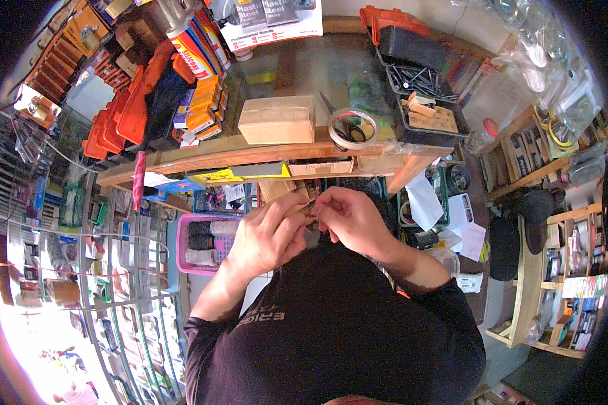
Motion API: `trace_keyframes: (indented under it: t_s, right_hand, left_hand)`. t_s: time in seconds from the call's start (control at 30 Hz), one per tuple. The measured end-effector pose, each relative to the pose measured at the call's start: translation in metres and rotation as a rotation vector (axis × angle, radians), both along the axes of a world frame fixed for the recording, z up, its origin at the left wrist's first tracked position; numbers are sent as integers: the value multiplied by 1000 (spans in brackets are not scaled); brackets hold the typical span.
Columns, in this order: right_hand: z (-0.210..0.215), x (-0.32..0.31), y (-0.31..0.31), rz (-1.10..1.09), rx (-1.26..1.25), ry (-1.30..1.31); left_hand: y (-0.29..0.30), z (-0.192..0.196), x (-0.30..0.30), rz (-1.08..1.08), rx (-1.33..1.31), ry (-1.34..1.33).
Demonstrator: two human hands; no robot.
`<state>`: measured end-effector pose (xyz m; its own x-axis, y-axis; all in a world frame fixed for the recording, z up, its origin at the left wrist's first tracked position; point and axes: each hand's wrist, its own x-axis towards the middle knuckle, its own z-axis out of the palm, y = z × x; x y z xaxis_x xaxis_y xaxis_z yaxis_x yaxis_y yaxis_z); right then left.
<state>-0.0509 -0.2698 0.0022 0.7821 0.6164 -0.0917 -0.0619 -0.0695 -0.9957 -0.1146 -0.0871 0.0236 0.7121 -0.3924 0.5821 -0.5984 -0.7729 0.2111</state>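
Note:
In front of my chest, below the wooden shelf edge, my two hands almost meet. My left hand (271, 229) is closed, its fingers bent and thumb pressed in. Closed in a pinch, my right hand (350, 217) sits just beside it. Between the fingertips there seems to be something small and thin, mostly hidden by the fingers, and I cannot make out its kind. Behind my left hand lies a light wooden or cardboard piece (275, 189). A pink plastic basket (182, 244) with packets inside is to the left of my left hand.
On the glass-topped counter (267, 77) stand a brown cardboard box (277, 121), a roll of tape (353, 129) and a black bin (446, 135) of screws. Orange bins (132, 101) line the left. Papers (422, 202) lie right of my hands. Stocked shelves (567, 283) flank the right.

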Motion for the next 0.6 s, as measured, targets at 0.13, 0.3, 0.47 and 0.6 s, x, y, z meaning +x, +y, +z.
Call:
trace_keyframes:
  t_s: [0.13, 0.3, 0.47, 0.6]
  right_hand:
    - [-6, -4, 3, -112, 35, -239]
    - [-3, -6, 4, -180, 51, -373]
    - [-6, -5, 4, -171, 90, -326]
    - [-6, -4, 7, -193, 115, -251]
  left_hand:
    - [1, -6, -1, -20, 58, -100]
    - [6, -19, 4, -31, 53, -195]
    - [9, -19, 12, -48, 70, -224]
    - [13, -17, 19, -93, 67, -262]
